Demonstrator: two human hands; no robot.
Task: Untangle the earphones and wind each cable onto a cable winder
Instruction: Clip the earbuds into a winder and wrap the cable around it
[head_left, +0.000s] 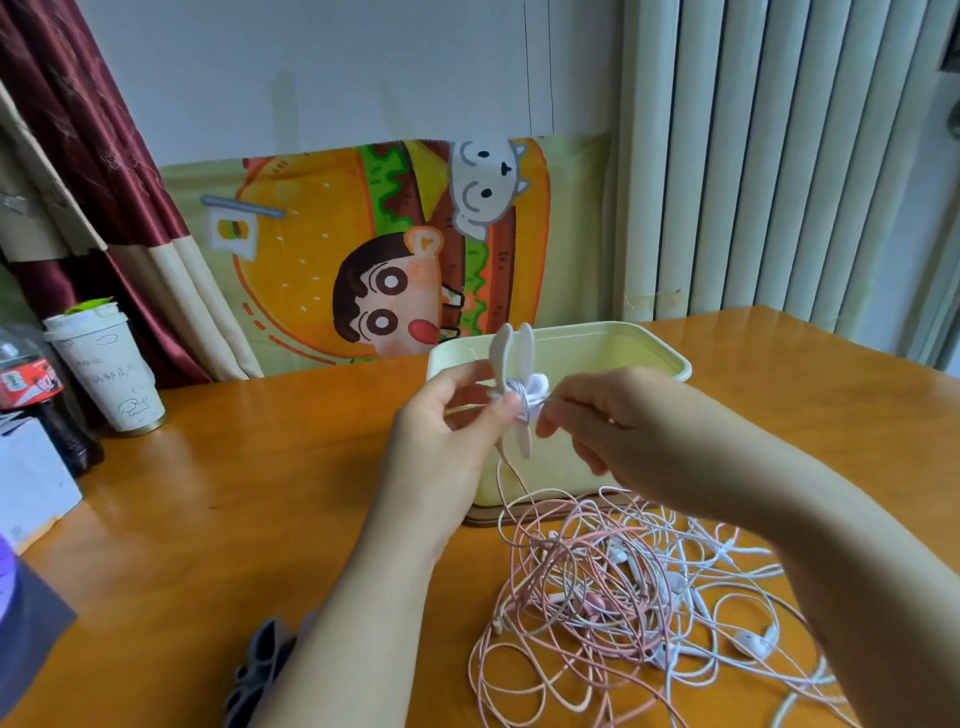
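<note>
A white cable winder (511, 358) with two long ear-like prongs is held upright above the table, and my left hand (452, 415) grips its middle. White cable is wrapped round the winder's waist. My right hand (608, 415) pinches that cable just right of the winder. A strand hangs from the winder down to a tangle of pink and white earphones (623, 587) lying on the wooden table (234, 493) under my right forearm. Several earbuds show inside the tangle.
A pale yellow plastic box (597, 348) stands just behind my hands. A paper cup (109, 369) and a cola bottle (31, 384) stand at the left, next to a white box (31, 478). Dark grey winders (260, 670) lie by my left forearm.
</note>
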